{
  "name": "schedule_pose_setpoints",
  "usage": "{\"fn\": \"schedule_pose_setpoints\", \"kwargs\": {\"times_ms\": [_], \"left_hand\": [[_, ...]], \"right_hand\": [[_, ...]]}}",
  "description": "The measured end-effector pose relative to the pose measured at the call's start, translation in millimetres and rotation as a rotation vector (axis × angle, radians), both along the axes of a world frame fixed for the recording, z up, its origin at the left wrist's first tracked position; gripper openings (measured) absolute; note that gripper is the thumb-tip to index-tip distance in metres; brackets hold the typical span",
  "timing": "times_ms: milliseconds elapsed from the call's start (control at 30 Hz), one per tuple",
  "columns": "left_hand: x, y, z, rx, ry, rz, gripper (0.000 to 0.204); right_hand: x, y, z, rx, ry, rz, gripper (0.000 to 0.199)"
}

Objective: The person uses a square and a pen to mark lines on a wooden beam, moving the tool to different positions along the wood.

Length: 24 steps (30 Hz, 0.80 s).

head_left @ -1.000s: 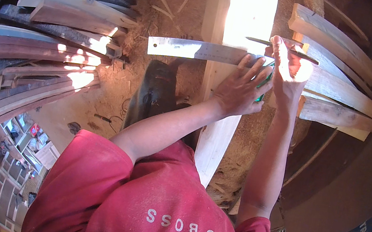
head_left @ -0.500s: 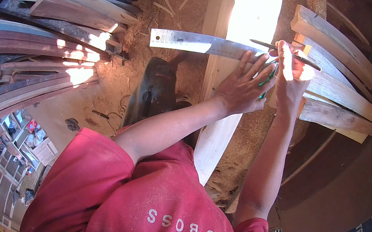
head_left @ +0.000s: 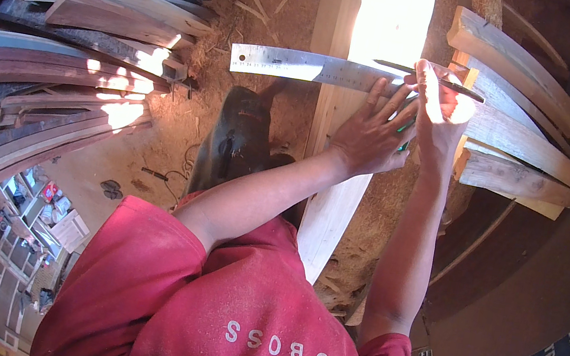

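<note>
Across a pale plank [head_left: 331,208] lies the steel blade of a square [head_left: 296,65], its left part jutting past the plank's edge. My left hand [head_left: 376,129] holds the square against the wood, fingers stretched onto the blade. Green parts show around those fingers, mostly hidden by the hand. Pinched in my right hand [head_left: 441,102] is a slim dark pencil [head_left: 394,66], tip pointing left just beyond the blade's far edge. Glare whitens the wood there, so neither a mark nor tip contact can be made out.
Stacked boards [head_left: 53,75] fill the left side. Several cut timbers [head_left: 519,176] lie at the right, close to my right hand. Sawdust and wood shavings [head_left: 257,4] cover the ground. A dark, worn object [head_left: 235,139] stands left of the plank.
My right hand and the pencil have shifted slightly left along the blade's far edge. My left hand and the square stay in place.
</note>
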State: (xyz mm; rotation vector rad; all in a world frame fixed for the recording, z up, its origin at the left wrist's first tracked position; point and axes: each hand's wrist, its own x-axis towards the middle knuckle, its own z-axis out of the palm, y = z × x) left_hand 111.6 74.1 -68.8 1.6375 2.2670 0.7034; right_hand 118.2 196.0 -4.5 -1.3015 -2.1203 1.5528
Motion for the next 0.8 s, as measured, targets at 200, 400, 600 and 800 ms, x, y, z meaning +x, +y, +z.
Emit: {"fn": "schedule_pose_setpoints", "kwargs": {"times_ms": [200, 400, 600, 800], "left_hand": [[-2.2, -0.8, 1.5, 0.052, -0.131, 0.022, 0.078], [-0.9, -1.3, 1.2, 0.045, -0.187, 0.022, 0.077], [-0.6, 2.7, -0.7, 0.082, -0.282, 0.039, 0.078], [0.0, -1.1, -1.7, 0.000, -0.186, -0.006, 0.071]], "right_hand": [[13.9, 0.3, -31.3, -0.069, 0.042, 0.030, 0.024], [24.8, -0.8, -59.0, 0.077, -0.059, 0.089, 0.018], [21.1, -5.9, -65.1, 0.171, -0.007, 0.137, 0.019], [7.0, -0.7, -24.3, 0.222, -0.085, 0.200, 0.022]]}}
